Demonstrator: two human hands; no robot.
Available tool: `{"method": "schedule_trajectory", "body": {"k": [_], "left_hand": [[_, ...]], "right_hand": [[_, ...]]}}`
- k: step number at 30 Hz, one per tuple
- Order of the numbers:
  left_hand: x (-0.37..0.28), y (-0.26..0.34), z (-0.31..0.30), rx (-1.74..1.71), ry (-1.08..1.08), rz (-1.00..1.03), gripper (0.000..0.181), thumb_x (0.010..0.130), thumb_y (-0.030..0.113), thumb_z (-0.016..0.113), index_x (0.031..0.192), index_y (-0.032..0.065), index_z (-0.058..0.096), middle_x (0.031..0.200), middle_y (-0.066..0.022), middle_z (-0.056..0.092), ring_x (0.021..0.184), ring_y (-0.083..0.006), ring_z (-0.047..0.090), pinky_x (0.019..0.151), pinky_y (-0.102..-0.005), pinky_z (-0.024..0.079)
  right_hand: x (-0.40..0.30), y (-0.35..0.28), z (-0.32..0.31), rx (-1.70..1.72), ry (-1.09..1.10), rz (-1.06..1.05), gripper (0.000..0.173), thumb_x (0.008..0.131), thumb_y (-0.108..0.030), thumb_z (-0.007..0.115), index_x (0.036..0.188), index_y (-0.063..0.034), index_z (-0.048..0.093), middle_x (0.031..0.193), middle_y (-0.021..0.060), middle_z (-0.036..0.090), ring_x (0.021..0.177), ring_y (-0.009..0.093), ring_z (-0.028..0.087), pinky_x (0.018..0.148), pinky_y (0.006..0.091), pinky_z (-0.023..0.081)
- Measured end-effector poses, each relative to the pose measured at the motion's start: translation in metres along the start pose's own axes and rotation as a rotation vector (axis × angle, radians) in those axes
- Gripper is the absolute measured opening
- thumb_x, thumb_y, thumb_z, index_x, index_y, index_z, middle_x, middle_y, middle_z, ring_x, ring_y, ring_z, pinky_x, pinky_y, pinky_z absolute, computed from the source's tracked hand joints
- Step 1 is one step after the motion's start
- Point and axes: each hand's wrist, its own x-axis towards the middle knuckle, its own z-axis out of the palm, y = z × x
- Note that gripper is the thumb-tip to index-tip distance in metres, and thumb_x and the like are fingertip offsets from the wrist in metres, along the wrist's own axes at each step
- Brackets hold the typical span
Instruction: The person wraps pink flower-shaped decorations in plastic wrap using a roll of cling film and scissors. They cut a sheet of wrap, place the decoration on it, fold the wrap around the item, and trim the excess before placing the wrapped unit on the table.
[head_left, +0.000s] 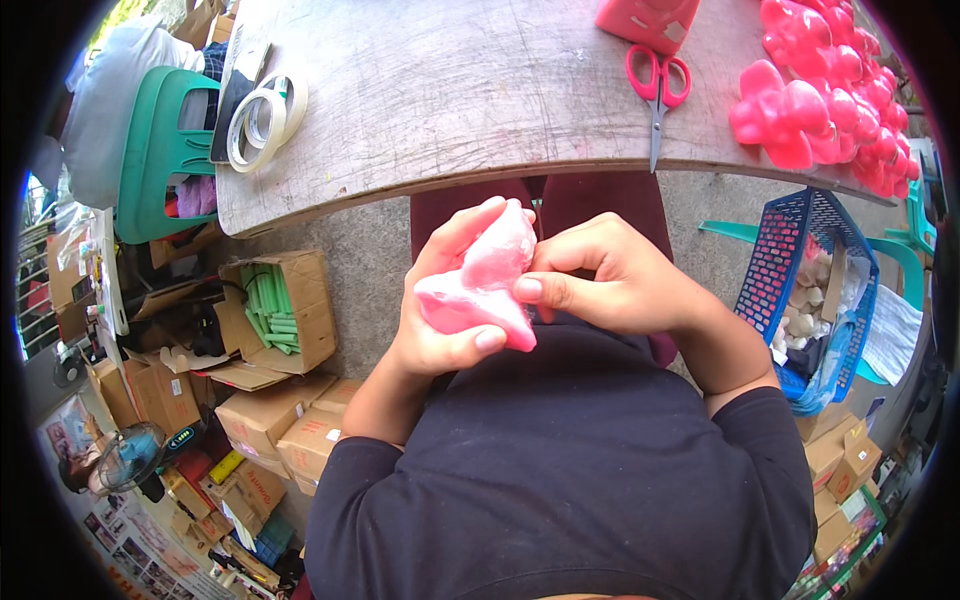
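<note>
My left hand (424, 341) cups a glossy pink lobed piece (491, 274), waxy or plastic-looking, above my lap. Its fingers wrap the far side and its thumb presses the near lobe. My right hand (626, 277) pinches the right edge of the same piece between thumb and forefinger. Whatever lies between those fingertips is too small to make out. Beyond my hands, scissors (656, 105) with pink handles lie on the worn table (450, 90), blades over its front edge. Many similar glossy pink pieces (832, 97) are heaped at the table's right end.
A pink container or block (652, 22) stands behind the scissors. Tape rolls (259, 131) lie at the table's left end, near a green plastic chair (142, 165). A blue basket (776, 262) holding scraps is at right. Left stand cardboard boxes (259, 427) and an open carton (319, 315) of green tubes.
</note>
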Motion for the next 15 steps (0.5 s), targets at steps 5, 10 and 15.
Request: {"method": "schedule_trajectory", "body": {"k": [5, 10, 15], "left_hand": [[0.003, -0.013, 0.005, -0.372, 0.089, -0.086, 0.096, 0.068, 0.039, 0.072, 0.146, 0.0054, 0.027, 0.134, -0.0242, 0.045, 0.124, -0.0329, 0.048, 0.104, -0.0459, 0.039], [0.007, -0.012, 0.008, -0.420, 0.122, -0.106, 0.095, 0.068, 0.042, 0.067, 0.146, 0.0079, 0.025, 0.133, -0.0238, 0.044, 0.123, -0.0335, 0.048, 0.104, -0.0456, 0.039], [0.008, -0.012, 0.011, -0.434, 0.153, -0.082, 0.096, 0.067, 0.041, 0.068, 0.146, 0.0090, 0.024, 0.134, -0.0234, 0.043, 0.123, -0.0337, 0.047, 0.104, -0.0465, 0.039]], "right_hand": [[-0.003, -0.007, 0.011, 0.388, 0.086, 0.165, 0.030, 0.095, -0.025, 0.060, 0.079, -0.0017, 0.069, 0.066, -0.0037, 0.060, 0.061, 0.003, 0.046, 0.056, 0.0226, 0.037], [-0.004, 0.002, 0.003, 0.590, -0.024, 0.301, 0.029, 0.094, -0.027, 0.061, 0.083, -0.0020, 0.070, 0.061, -0.0056, 0.051, 0.054, 0.002, 0.034, 0.050, 0.0203, 0.025], [-0.002, 0.006, 0.015, 0.340, 0.041, 0.312, 0.037, 0.094, -0.030, 0.061, 0.070, -0.0031, 0.069, 0.055, -0.0041, 0.053, 0.050, 0.003, 0.038, 0.048, 0.0218, 0.030]]}}
